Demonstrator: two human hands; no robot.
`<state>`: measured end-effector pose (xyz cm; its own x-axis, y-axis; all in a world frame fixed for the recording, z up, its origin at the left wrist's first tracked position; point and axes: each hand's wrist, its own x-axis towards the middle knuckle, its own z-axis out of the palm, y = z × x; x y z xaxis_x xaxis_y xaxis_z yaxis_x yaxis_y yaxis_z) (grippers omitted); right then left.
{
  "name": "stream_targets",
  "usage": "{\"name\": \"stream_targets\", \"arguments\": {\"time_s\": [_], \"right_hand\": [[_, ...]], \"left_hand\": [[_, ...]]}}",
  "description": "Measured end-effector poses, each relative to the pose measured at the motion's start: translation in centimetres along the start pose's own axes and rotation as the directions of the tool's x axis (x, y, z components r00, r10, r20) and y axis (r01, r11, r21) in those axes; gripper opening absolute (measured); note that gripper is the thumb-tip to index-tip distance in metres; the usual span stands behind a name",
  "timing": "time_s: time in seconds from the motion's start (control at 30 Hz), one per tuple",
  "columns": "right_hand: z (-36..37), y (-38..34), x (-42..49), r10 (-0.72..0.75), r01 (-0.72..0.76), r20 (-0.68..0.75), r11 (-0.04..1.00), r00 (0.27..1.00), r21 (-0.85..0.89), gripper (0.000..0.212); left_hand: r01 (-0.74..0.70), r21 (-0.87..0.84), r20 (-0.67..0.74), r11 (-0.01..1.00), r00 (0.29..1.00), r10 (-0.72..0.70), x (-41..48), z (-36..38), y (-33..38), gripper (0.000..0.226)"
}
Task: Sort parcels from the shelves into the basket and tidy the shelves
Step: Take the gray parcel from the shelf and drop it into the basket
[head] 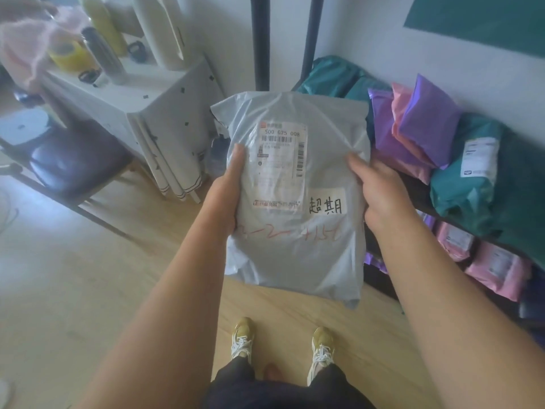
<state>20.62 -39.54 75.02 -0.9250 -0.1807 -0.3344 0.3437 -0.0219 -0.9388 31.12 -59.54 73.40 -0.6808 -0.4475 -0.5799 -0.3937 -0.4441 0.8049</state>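
Head cam: both hands are up holding a grey parcel point(295, 196) flat-on in front of the chest, above the wooden floor point(88, 276); left hand point(228, 190) is wrapped round its left edge, thumb on the front, right hand point(380, 196) clamped on the right edge. It's got a printed shipping label point(280, 160), a small handwritten sticker point(326, 205) and some red scribble; the shelf point(413, 190) just to the right is stacked with teal parcels point(472, 184), purple parcels point(427, 116) and, lower down, pink parcels point(495, 267).
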Motion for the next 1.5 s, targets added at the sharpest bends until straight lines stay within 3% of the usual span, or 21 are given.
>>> {"name": "stream_targets", "arguments": {"time_s": [0.17, 0.27, 0.37, 0.53, 0.6, 0.77, 0.87, 0.97, 1.07, 1.13, 1.27, 1.5], "right_hand": [[-0.3, -0.4, -1.1, 0.063, -0.058, -0.037, 0.990, 0.997, 0.127, 0.006], [-0.9, -0.4, -1.4, 0.056, -0.051, -0.033, 0.990, 0.998, 0.133, 0.007], [-2.0, -0.5, -1.6, 0.058, -0.064, 0.090, 0.996, 0.994, 0.068, 0.021], [-4.4, 0.2, -2.4, 0.172, -0.139, 0.305, 0.982, 0.937, -0.127, 0.051], [-5.3, 0.3, -2.9, 0.189, -0.142, 0.363, 0.978, 0.913, -0.153, 0.049], [-6.9, 0.4, -3.0, 0.087, -0.032, 0.226, 0.971, 0.970, -0.235, 0.041], [-8.1, 0.4, -2.8, 0.036, 0.003, 0.145, 0.965, 0.989, -0.264, 0.036], [-9.1, 0.4, -2.7, 0.016, 0.005, 0.095, 0.976, 0.995, -0.216, 0.036], [-11.3, 0.1, -3.4, 0.016, -0.013, 0.012, 0.988, 1.000, -0.156, 0.036], [-12.7, -0.1, -3.9, 0.017, -0.023, -0.043, 0.989, 0.999, -0.149, 0.033], [-15.2, 0.1, -5.6, 0.016, -0.038, -0.141, 0.987, 0.990, -0.157, 0.030], [-17.5, 3.4, -10.1, 0.046, -0.067, -0.298, 0.996, 0.953, -0.060, 0.035]], "left_hand": [[0.001, -0.041, -0.041, 0.999, 0.999, -0.002, -0.5, 0.8, 0.7, 0.056], [-0.027, 0.043, -0.087, 0.999, 0.996, 0.030, -0.6, 1.3, 1.1, 0.056], [-0.066, 0.161, -0.187, 0.985, 0.978, 0.097, -0.8, 1.9, 1.6, 0.061], [-0.103, 0.082, -0.236, 0.991, 0.964, 0.120, -0.4, 2.8, 2.5, 0.061], [-0.089, 0.052, -0.229, 0.995, 0.968, 0.099, -0.3, 3.5, 2.6, 0.057], [0.009, -0.005, -0.234, 1.000, 0.972, -0.010, -0.1, 5.0, 2.6, 0.054], [0.007, -0.047, -0.155, 0.999, 0.988, -0.014, -0.4, 6.6, 2.1, 0.050], [-0.076, -0.073, -0.009, 0.994, 0.997, 0.076, -0.2, 7.6, 1.5, 0.039], [-0.027, -0.053, 0.294, 0.998, 0.955, 0.041, -0.1, 8.4, 1.1, 0.070], [-0.020, -0.010, 0.389, 1.000, 0.921, 0.023, 0.2, 9.1, 0.7, 0.068], [-0.073, 0.081, 0.528, 0.994, 0.849, 0.020, -0.3, 11.9, -0.5, 0.038], [-0.038, 0.125, 0.621, 0.991, 0.783, -0.048, -0.7, 15.6, -1.2, 0.038]]}}
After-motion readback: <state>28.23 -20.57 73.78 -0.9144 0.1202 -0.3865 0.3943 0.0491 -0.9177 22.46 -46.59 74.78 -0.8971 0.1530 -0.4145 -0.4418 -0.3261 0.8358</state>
